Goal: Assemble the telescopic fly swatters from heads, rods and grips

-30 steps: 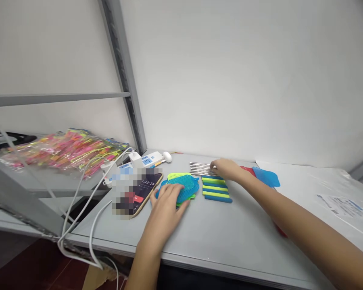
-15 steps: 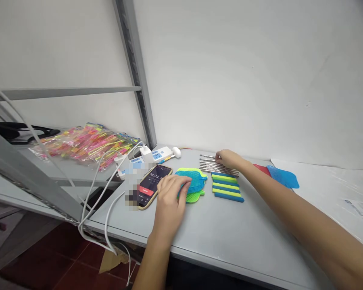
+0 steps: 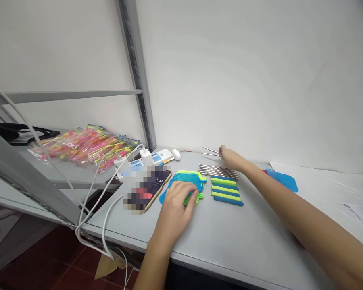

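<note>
My right hand (image 3: 229, 157) is closed in a pinch on two thin metal rods (image 3: 211, 150), raised at the back near the wall. Under it several more metal rods (image 3: 216, 170) lie side by side on the table. In front of them is a row of blue and yellow-green handle sleeves (image 3: 226, 194). My left hand (image 3: 179, 203) has its fingers curled round a blue fly swatter head (image 3: 162, 197), whose rounded end shows at its left; the grip itself is hidden. Beyond this hand lie mesh swatter heads in blue and green (image 3: 189, 177).
A phone (image 3: 157, 185) lies left of my left hand, beside power strips (image 3: 161, 155) with white cables (image 3: 104, 225). Red and blue swatter heads (image 3: 282, 180) rest at the right near plastic sheeting (image 3: 329, 201). Bagged colourful items (image 3: 90, 145) fill the left shelf.
My right hand has lifted two metal rods off the row. My left hand has shifted slightly right and toward me, and a blue swatter head now shows at its left side.
</note>
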A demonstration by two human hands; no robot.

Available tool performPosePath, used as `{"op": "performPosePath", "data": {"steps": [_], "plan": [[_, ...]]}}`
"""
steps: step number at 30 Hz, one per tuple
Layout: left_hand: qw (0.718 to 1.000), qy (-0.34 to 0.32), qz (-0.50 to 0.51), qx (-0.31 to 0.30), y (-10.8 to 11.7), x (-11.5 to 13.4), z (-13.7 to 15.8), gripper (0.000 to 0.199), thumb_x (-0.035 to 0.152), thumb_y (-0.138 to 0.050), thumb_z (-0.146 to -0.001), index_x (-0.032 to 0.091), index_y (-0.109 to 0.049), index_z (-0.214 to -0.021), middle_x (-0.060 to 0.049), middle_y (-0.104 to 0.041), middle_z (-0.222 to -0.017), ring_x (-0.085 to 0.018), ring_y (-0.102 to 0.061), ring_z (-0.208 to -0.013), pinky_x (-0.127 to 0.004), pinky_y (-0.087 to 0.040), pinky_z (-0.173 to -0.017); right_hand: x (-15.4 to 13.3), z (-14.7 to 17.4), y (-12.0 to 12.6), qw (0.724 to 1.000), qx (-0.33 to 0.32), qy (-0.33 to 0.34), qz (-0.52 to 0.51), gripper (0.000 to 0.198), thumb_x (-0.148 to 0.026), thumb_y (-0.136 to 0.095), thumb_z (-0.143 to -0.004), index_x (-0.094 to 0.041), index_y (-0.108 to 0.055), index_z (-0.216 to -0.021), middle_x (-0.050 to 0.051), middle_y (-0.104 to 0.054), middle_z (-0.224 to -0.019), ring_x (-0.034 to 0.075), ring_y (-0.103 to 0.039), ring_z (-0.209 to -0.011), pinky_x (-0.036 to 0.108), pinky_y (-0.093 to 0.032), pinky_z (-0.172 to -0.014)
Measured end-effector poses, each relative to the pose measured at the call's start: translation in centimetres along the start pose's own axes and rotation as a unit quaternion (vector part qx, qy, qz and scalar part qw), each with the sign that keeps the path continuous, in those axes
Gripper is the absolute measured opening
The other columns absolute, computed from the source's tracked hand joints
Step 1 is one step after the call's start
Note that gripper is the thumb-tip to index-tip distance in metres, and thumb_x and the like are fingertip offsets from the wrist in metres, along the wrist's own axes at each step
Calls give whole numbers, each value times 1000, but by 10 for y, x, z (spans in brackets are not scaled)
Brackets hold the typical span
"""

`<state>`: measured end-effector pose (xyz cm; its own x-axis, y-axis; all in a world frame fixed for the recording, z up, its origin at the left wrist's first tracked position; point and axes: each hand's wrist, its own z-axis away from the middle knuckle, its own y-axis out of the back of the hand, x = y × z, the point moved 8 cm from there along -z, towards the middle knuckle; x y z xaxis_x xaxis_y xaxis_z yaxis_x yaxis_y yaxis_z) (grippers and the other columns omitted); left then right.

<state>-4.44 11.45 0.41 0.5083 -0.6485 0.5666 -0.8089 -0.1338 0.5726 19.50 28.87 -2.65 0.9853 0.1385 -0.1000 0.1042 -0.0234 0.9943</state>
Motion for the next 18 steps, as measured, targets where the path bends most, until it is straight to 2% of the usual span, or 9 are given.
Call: {"op": "performPosePath", "data": {"steps": [4, 8, 14, 18], "plan": [[1000, 6, 13, 1, 0, -2, 0, 13, 21, -48, -96, 22, -60, -94, -5, -66, -98, -21, -57, -98, -36, -45, -87, 7, -10, 1, 999, 10, -28, 18, 35, -35, -58, -93, -17, -56, -123, 9, -59, -122, 22, -61, -102, 43, -53, -85], [1000, 6, 18, 7, -1, -6, 2, 11, 19, -49, -95, 22, -60, -95, -5, -66, -98, -21, -57, -96, -35, -44, -87, 15, -25, -7, 998, -11, -44, 48, 34, -35, -58, -93, -18, -56, -123, 9, -58, -123, 21, -61, -102, 43, -53, -86], [1000, 3, 29, 8, -1, -9, 6, 11, 16, -50, -94, 23, -58, -97, -6, -66, -97, -22, -59, -93, -36, -46, -83, 20, -39, -21, 994, -64, -34, 84, 33, -35, -57, -93, -18, -57, -122, 9, -59, -122, 21, -61, -101, 42, -53, -85], [999, -9, 29, 12, 1, -8, 4, 12, 16, -51, -92, 23, -59, -96, -7, -67, -95, -22, -61, -89, -35, -50, -77, 25, -36, -15, 993, -62, -23, 97, 33, -35, -58, -93, -18, -57, -121, 9, -59, -122, 21, -61, -101, 42, -53, -85]]}}
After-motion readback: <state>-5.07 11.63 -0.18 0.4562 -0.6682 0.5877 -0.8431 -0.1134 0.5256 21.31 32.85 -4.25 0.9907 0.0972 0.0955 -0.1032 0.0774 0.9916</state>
